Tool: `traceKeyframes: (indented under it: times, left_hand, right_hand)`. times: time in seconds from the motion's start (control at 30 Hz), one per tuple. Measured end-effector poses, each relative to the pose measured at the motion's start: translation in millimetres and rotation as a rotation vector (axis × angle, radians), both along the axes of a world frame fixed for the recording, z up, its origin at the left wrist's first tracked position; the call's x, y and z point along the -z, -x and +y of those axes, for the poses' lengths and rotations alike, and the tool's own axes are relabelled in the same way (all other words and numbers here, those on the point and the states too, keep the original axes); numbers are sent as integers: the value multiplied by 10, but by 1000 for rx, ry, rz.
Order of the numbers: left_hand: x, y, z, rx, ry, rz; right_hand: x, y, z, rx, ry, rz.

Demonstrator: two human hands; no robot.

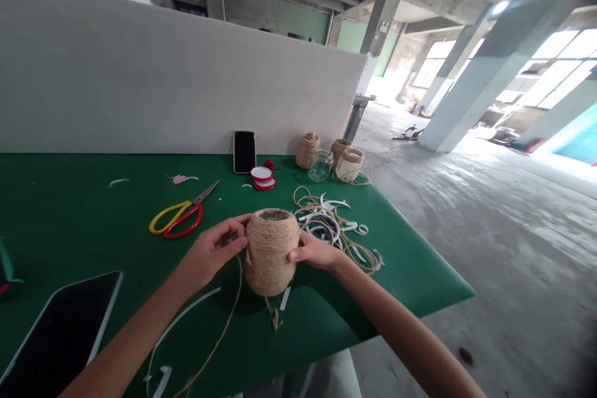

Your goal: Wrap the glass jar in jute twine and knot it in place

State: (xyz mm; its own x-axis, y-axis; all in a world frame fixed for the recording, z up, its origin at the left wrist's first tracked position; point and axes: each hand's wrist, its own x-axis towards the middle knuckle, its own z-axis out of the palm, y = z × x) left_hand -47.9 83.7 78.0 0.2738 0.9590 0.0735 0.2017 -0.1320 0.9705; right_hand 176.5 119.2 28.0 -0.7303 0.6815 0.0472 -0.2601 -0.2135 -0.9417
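- Currently, both hands are gripping a twine-wrapped jar [271, 255] from opposite sides, its mouth facing up.
- Left hand [222, 242] is bending its fingers, with thumb and index finger pressing on the jar's left side.
- Right hand [314, 252] is clasping the right side, its thumb lying across the front and its other fingers hiding behind.
- Twine-wrapped jar is sitting toward the near edge of the green worktop [401, 273]; can't tell if its base is touching down.
- Short frayed twine end [275, 320] is hanging out below the jar, just beside a white strip [285, 298].
- Long twine strand [228, 323] is running from near the left hand down toward the near edge.
- Tangle of twine and white strips [326, 224] is lying between the jar and the right edge.
- Scissors [180, 221], red and yellow handled, are resting left of the jar, blades pointing toward the far edge.
- Two red-rimmed rolls [263, 175] are stacking up near the far edge, just beside a phone [245, 152] that is standing against the white partition [177, 81].
- Clear glass jar [320, 166] and three more covered jars [308, 150] are clustering by the far right corner.
- Dark tablet [60, 329] is lying left, toward the near edge.
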Motion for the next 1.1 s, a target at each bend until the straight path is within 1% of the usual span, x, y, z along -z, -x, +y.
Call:
traceKeyframes:
  times: [0.17, 0.27, 0.37, 0.5, 0.57, 0.63, 0.7, 0.73, 0.83, 0.9, 1.0, 1.1]
  left_hand:
    - [71, 97, 40, -89, -32, 91]
    - [101, 107, 81, -154, -51, 109]
    - [121, 98, 130, -195, -53, 119]
    - [119, 75, 180, -203, -28, 136]
    - [115, 68, 191, -187, -32, 148]
    - [115, 69, 197, -166, -52, 173]
    - [123, 78, 202, -154, -72, 195]
    - [130, 83, 205, -150, -76, 201]
    - [150, 98, 213, -146, -79, 202]
    - [154, 100, 212, -150, -77, 200]
    - [137, 91, 199, -159, -70, 196]
    - [108, 70, 183, -163, -64, 197]
  right_hand:
    - [36, 93, 159, 44, -45, 18]
    - [48, 115, 173, 49, -51, 25]
    - [17, 97, 157, 60, -86, -43]
    - [-19, 101, 80, 192, -175, -138]
    - [-37, 138, 19, 266, -304, -203]
    - [-80, 181, -37, 386, -528, -328]
    - [-159, 206, -69, 515, -779, -449]
    - [-208, 209, -72, 539, -894, -495]
    - [-361, 187, -34, 499, -1189, -602]
    - [-435, 170, 9, 456, -1323, -642]
    - [-479, 163, 54, 425, -1439, -701]
    - [-459, 171, 64, 447, -1535, -745]
